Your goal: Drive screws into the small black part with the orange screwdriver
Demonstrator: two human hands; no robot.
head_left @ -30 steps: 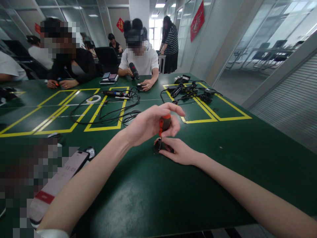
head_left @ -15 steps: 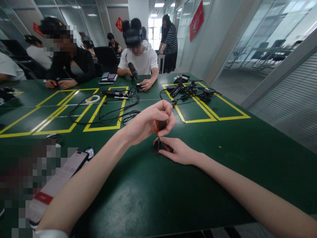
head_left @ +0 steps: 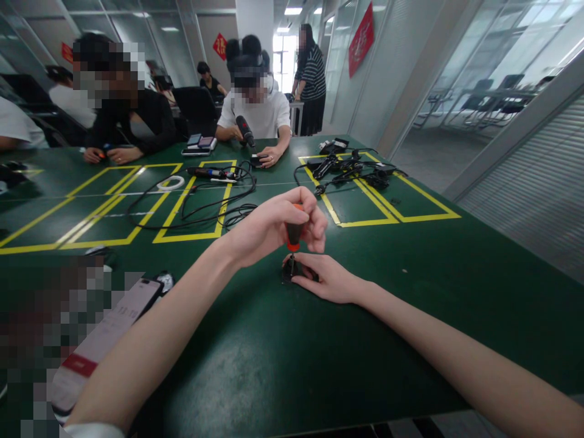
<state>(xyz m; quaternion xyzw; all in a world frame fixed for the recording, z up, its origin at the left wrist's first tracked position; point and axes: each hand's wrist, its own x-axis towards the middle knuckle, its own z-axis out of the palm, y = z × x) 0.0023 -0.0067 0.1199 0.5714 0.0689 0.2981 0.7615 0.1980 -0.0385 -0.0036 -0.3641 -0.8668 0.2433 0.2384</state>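
Observation:
My left hand (head_left: 292, 220) is closed around the red and dark handle of a screwdriver (head_left: 294, 236), held upright. Its thin shaft points down at a small black part (head_left: 288, 277) lying on the green table. Whether the tip sits in a screw is too small to tell. My right hand (head_left: 326, 277) rests on the table and pinches the black part from its right side, its fingers hiding much of it.
A phone (head_left: 114, 340) lies beside my left forearm. Farther off are a cable tangle (head_left: 351, 167), a white ring (head_left: 171, 183), and a black tool with a long cord (head_left: 207, 173). Across the table, a person in white (head_left: 260, 109) holds a power tool (head_left: 245, 131).
My left hand's fingers have loosened and shifted a little right on the screwdriver, so more of its handle shows. My right hand and the black part have stayed in place.

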